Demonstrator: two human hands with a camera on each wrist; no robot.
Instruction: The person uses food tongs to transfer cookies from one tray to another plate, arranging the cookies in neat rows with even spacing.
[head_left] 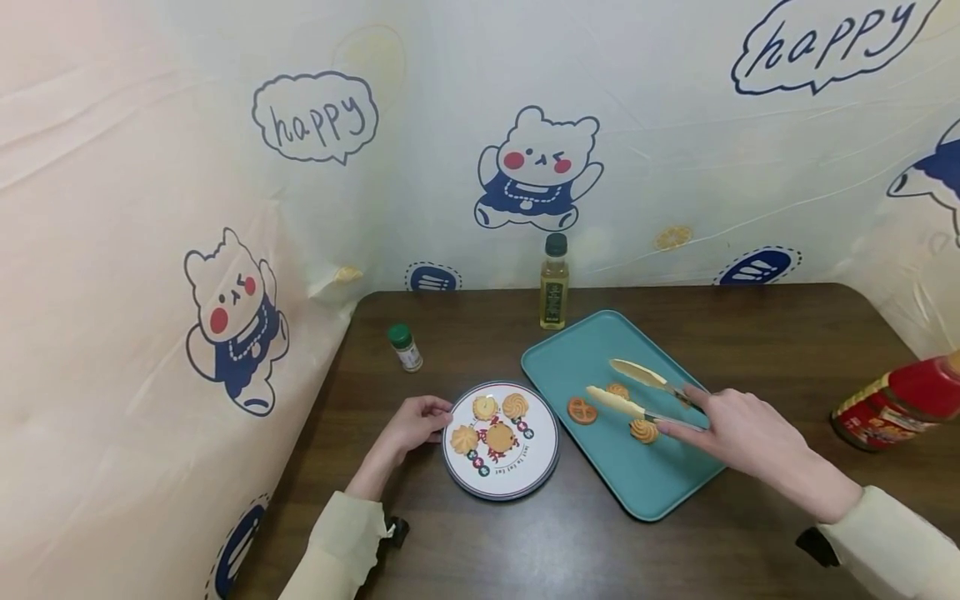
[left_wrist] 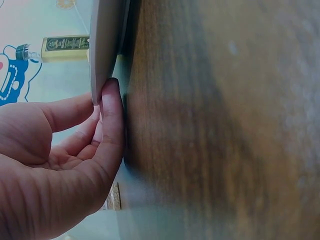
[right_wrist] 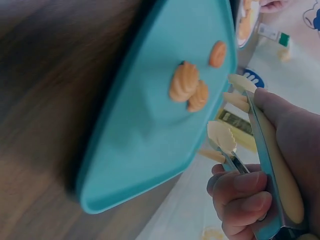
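Note:
My left hand [head_left: 418, 421] pinches the left rim of a round white plate [head_left: 517, 482] with a blue edge. Thumb and fingers clasp that rim from above and below in the left wrist view. Several golden cookies [head_left: 499, 437] lie on the plate. With my right hand [head_left: 753, 437] I hold metal tongs [head_left: 617, 403] with cream tips, spread apart over the teal tray [head_left: 645, 496]. On the tray are a pretzel-shaped cookie [head_left: 582, 411], a swirled cookie [head_left: 643, 431] and another cookie [head_left: 618, 390], partly covered by the tongs. Nothing shows between the tong tips in the right wrist view.
Behind the tray stands an oil bottle [head_left: 553, 287]. A small green-capped shaker [head_left: 406, 348] is at the back left. A large red-labelled bottle [head_left: 900, 400] leans at the right. All stand on a brown wooden table [head_left: 585, 558], with a printed curtain [head_left: 450, 100] behind.

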